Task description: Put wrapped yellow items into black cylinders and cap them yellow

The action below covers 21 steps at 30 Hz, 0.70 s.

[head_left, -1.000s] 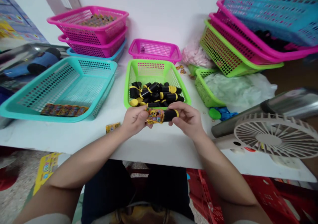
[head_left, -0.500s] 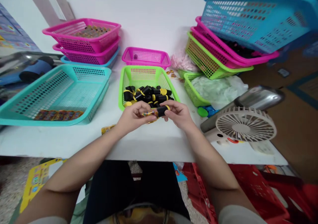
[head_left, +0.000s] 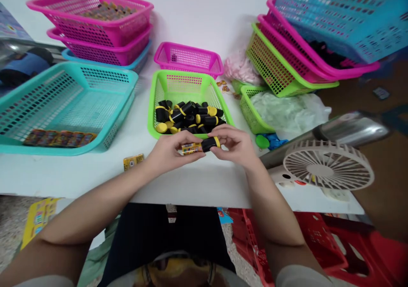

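My left hand (head_left: 174,151) pinches a small clear tube with a yellow printed wrapper (head_left: 191,148), held sideways over the table's front part. Against the tube's right end sits a black cylinder with a yellow rim (head_left: 209,144), gripped between the thumb and fingers of my right hand (head_left: 234,144). Whether the tube goes inside the cylinder or only touches it, I cannot tell. Just beyond both hands stands a lime green basket (head_left: 228,113) holding several black cylinders with yellow ends (head_left: 183,113). A small yellow printed box (head_left: 133,161) lies to the left of my left forearm.
A turquoise basket (head_left: 126,104) with a row of printed packets (head_left: 60,138) stands at left, before stacked pink baskets (head_left: 95,32). At right are a small fan (head_left: 328,166), a metal tumbler (head_left: 353,130) and tilted stacked baskets (head_left: 293,62). Behind sits a pink basket (head_left: 188,57).
The view has shifted, so the baskets at the back sit higher in the picture. Both hands keep hold of the joined pieces, and the tube's printed side shows more plainly.
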{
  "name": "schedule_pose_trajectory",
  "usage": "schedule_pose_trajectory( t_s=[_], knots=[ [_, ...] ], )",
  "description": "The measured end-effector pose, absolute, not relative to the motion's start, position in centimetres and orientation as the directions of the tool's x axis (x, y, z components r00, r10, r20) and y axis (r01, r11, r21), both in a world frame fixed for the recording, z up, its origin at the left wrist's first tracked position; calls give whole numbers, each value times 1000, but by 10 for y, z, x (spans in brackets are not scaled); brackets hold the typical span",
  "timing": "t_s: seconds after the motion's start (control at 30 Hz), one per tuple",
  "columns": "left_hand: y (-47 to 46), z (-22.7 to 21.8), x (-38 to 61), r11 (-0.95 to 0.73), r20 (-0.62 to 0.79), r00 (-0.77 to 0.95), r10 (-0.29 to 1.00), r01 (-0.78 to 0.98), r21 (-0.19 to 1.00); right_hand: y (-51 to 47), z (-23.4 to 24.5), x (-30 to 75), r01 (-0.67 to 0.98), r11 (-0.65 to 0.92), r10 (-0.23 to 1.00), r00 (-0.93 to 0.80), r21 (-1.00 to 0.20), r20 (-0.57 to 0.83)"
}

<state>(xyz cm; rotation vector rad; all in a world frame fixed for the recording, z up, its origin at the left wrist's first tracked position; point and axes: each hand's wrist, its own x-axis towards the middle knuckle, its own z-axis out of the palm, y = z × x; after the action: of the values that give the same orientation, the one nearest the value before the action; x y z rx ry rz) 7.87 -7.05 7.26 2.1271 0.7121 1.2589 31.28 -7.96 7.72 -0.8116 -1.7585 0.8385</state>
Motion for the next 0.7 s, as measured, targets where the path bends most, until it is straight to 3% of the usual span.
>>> schedule_pose_trajectory(
  t_s=[0.2, 0.4, 0.57, 0.7],
  knots=[
    [-67, 71, 74, -775, 623, 484, 614, 218, 593, -87, 80, 302, 224, 540, 829, -310, -811, 466],
    [-67, 66, 71, -782, 548, 595, 588, 245, 574, -89, 77, 297, 159, 455, 871, -286, -876, 400],
    [-68, 59, 73, -727, 524, 570, 632, 204, 655, -87, 71, 291, 210, 486, 862, -278, -848, 424],
    [-67, 65, 74, -538, 419, 541, 729, 73, 840, -86, 70, 290, 180, 533, 831, -299, -827, 470]
  ],
)
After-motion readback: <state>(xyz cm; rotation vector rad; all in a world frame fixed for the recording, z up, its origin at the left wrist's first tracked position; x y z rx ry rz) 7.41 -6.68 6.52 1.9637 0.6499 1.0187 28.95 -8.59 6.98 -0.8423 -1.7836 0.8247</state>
